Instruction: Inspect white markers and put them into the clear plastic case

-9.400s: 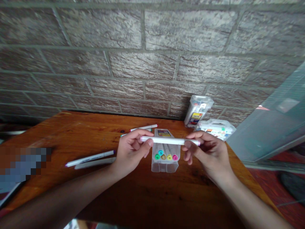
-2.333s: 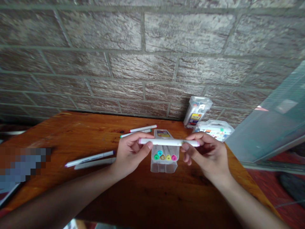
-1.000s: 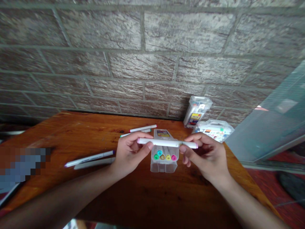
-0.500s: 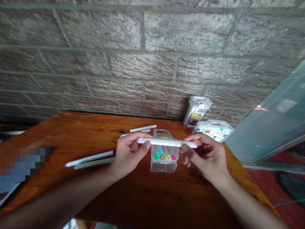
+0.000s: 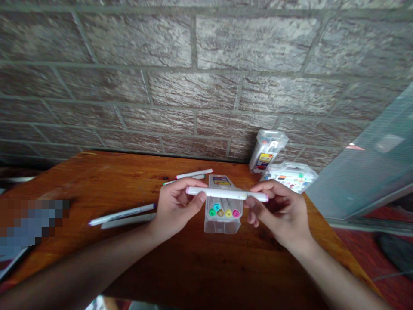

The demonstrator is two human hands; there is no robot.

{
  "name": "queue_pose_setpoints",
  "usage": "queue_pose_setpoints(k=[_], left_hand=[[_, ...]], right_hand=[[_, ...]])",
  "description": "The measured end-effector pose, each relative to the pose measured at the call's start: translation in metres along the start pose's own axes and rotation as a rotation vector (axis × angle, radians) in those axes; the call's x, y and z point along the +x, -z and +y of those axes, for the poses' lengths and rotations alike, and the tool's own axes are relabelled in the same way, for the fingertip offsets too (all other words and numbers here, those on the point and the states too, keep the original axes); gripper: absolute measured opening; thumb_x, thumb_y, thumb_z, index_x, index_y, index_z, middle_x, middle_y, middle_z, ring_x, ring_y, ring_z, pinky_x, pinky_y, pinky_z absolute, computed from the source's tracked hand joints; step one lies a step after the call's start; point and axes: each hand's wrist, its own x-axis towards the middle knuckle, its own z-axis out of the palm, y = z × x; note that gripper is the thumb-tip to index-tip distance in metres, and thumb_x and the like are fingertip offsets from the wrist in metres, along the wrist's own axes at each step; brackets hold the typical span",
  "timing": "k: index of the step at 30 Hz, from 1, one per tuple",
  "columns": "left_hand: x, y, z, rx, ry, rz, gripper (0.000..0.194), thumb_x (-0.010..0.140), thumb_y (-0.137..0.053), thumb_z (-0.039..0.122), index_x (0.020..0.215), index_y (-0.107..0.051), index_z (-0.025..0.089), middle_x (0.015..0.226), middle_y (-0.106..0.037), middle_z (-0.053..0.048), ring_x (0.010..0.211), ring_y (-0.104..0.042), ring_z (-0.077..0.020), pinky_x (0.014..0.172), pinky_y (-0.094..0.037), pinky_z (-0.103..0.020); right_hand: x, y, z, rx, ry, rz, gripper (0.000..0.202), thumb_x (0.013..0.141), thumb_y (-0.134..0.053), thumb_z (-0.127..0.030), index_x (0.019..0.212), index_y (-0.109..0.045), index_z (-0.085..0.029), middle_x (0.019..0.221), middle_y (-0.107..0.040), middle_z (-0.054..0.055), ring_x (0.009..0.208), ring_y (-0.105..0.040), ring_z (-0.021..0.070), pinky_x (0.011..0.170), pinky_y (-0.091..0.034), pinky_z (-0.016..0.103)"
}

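A white marker with pinkish-purple ends is held nearly level above the table, between both hands. My left hand pinches its left end between thumb and fingers. At the other end, my right hand grips the capped part with thumb and forefinger. Beneath the marker lies a clear plastic marker case, holding several markers whose round ends show green, light blue, brown, yellow and pink. Part of the case is hidden behind the held marker.
Loose markers lie on the wooden table: a white marker with purple ends at left, a red-tipped one farther back. Two clear marker cases stand at the back right, one upright, one wider. A brick wall rises behind.
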Motion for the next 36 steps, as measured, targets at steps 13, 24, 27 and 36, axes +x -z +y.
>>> queue_pose_setpoints(k=[13, 24, 27, 36], left_hand=[[-0.002, -0.002, -0.003, -0.037, 0.013, -0.007, 0.012, 0.087, -0.086, 0.029, 0.091, -0.081, 0.019, 0.058, -0.064, 0.000, 0.058, -0.062, -0.0155, 0.053, -0.048, -0.026], [-0.002, 0.002, -0.008, -0.072, -0.029, -0.039, 0.008, 0.093, -0.081, 0.025, 0.097, -0.082, 0.018, 0.057, -0.063, 0.003, 0.047, -0.050, -0.0078, 0.048, -0.041, -0.021], [-0.001, 0.000, -0.007, -0.053, -0.037, -0.031, 0.008, 0.091, -0.082, 0.023, 0.096, -0.082, 0.018, 0.065, -0.070, 0.000, 0.051, -0.055, -0.0084, 0.051, -0.044, -0.021], [-0.003, -0.002, -0.006, -0.101, 0.004, -0.031, 0.007, 0.092, -0.082, 0.022, 0.098, -0.081, 0.017, 0.059, -0.063, 0.003, 0.047, -0.052, -0.0074, 0.046, -0.040, -0.019]], right_hand=[[0.000, -0.003, -0.003, 0.030, -0.033, 0.017, 0.031, 0.077, -0.097, -0.030, 0.094, -0.073, -0.021, 0.057, -0.073, -0.002, 0.041, -0.063, 0.0129, 0.040, -0.053, 0.022], [0.002, 0.001, 0.008, 0.058, 0.031, -0.009, 0.023, 0.088, -0.088, -0.035, 0.097, -0.074, -0.018, 0.066, -0.078, 0.003, 0.041, -0.066, 0.0135, 0.037, -0.053, 0.021], [0.002, 0.000, 0.007, 0.067, 0.015, 0.001, 0.020, 0.087, -0.089, -0.028, 0.096, -0.074, -0.019, 0.060, -0.075, 0.000, 0.041, -0.064, 0.0109, 0.040, -0.052, 0.017], [0.007, 0.002, 0.009, 0.138, 0.039, -0.050, 0.016, 0.090, -0.088, -0.026, 0.097, -0.075, -0.019, 0.067, -0.079, 0.002, 0.041, -0.068, 0.0127, 0.037, -0.055, 0.018]])
